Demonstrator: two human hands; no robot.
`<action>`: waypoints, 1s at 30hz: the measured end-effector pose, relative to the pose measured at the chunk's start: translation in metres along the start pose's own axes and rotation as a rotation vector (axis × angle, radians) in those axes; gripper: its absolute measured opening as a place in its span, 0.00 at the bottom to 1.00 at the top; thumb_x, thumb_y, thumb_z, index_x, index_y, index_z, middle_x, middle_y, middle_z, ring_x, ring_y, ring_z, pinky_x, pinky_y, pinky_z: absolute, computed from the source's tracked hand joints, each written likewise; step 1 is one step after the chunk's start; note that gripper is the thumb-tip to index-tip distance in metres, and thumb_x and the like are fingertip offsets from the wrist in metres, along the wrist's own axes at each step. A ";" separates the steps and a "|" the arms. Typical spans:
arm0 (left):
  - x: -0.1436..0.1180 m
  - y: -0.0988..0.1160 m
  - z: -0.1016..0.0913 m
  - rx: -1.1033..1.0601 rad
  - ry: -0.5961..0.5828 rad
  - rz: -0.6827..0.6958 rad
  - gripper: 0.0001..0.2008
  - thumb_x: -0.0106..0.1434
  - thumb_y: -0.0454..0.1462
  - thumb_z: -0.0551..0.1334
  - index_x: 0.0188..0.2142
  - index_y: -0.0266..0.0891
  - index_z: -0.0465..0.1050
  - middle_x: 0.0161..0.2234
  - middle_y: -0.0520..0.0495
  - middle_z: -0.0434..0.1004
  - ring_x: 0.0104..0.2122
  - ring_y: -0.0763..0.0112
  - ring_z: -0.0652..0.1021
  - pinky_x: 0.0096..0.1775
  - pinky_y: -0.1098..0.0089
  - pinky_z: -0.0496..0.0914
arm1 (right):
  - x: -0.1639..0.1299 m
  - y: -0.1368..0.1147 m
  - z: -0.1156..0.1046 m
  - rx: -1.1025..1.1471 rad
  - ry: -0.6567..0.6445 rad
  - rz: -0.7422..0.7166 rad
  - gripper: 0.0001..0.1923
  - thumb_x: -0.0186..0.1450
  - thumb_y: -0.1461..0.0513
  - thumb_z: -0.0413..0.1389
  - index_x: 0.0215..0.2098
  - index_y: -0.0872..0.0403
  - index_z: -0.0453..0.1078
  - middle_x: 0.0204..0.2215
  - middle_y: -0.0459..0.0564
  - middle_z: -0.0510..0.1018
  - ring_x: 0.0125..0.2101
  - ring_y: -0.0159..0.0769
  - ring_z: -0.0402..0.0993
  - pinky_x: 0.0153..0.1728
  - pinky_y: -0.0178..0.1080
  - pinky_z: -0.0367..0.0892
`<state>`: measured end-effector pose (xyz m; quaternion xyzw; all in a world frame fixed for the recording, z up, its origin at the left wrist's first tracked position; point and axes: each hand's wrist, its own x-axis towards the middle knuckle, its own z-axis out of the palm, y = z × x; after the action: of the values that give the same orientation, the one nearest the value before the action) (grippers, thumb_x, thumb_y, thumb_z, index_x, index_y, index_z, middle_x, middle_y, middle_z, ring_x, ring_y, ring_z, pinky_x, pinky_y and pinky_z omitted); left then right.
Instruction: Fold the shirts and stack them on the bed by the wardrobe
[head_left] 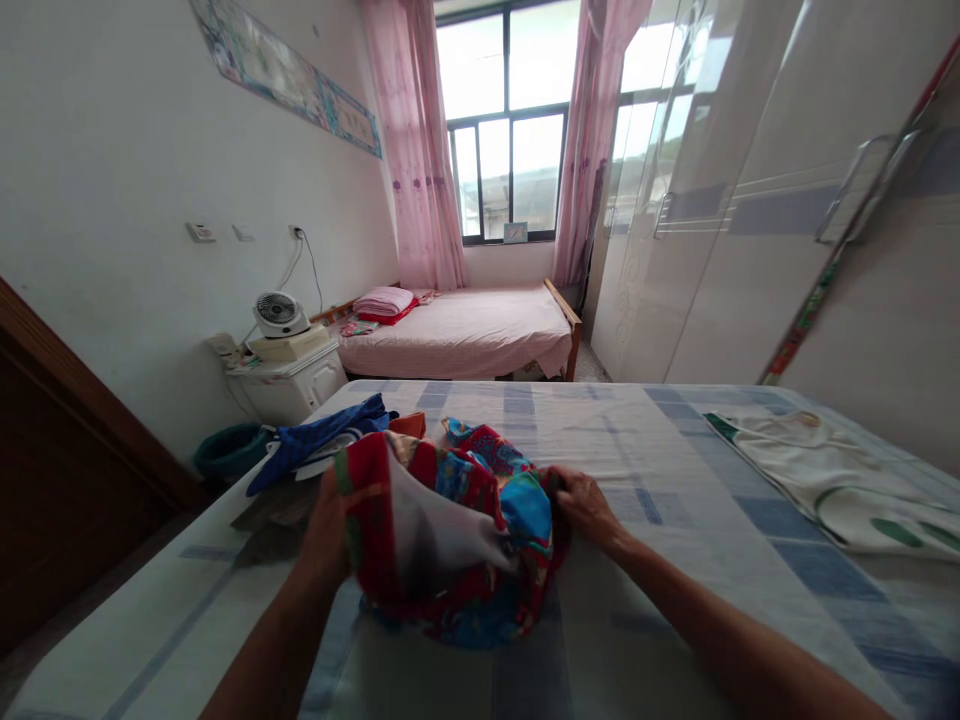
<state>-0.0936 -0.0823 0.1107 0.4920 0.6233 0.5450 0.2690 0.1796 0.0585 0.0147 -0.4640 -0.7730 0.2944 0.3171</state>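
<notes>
A red and blue patterned garment (525, 505) is bunched up above the near bed, its pale inner side showing toward me. My left hand (328, 525) grips its left edge, with the fingers mostly hidden behind the cloth. On the other side, my right hand (581, 505) is closed on the garment's right edge. Just past my left hand lie a dark blue cloth (326, 440) and an orange cloth (409, 425). The exact kind of the patterned garment cannot be made out.
The bed under my hands has a blue and white sheet (622, 440). A white garment with green trim (817, 475) lies on its right side. Behind stand a pink bed (480, 325) and a white cabinet (292, 385) with a fan (279, 313). Tall wardrobes (712, 270) line the right.
</notes>
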 end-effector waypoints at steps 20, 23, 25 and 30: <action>0.079 -0.044 0.057 -0.434 -0.013 -0.267 0.12 0.51 0.32 0.58 0.38 0.37 0.67 0.31 0.49 0.75 0.28 0.75 0.76 0.35 0.73 0.71 | -0.116 -0.026 -0.122 -0.130 -0.234 -0.064 0.17 0.60 0.53 0.53 0.45 0.49 0.71 0.41 0.50 0.77 0.40 0.40 0.74 0.40 0.39 0.71; 0.068 -0.069 0.040 -0.320 0.019 -0.349 0.14 0.50 0.35 0.62 0.38 0.36 0.67 0.30 0.49 0.74 0.26 0.75 0.75 0.29 0.75 0.70 | -0.114 -0.002 -0.117 -0.219 -0.075 0.015 0.18 0.63 0.52 0.47 0.43 0.49 0.72 0.40 0.50 0.78 0.38 0.40 0.75 0.39 0.40 0.70; 0.063 -0.076 0.039 -0.283 -0.005 -0.375 0.17 0.49 0.39 0.64 0.38 0.36 0.68 0.34 0.47 0.75 0.28 0.73 0.75 0.29 0.74 0.71 | -0.107 0.021 -0.123 -0.430 0.134 0.038 0.20 0.62 0.52 0.46 0.46 0.51 0.70 0.45 0.54 0.76 0.43 0.44 0.73 0.44 0.45 0.67; 0.054 -0.070 0.058 -0.249 -0.111 -0.324 0.20 0.45 0.41 0.67 0.38 0.35 0.70 0.35 0.47 0.76 0.33 0.71 0.76 0.32 0.75 0.70 | -0.100 0.079 -0.135 -0.683 0.128 0.163 0.24 0.59 0.48 0.48 0.45 0.55 0.69 0.47 0.59 0.74 0.48 0.51 0.69 0.45 0.51 0.65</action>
<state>-0.0857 -0.0040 0.0402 0.3778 0.6063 0.5394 0.4457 0.3617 0.0209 0.0184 -0.6209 -0.7658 0.0138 0.1671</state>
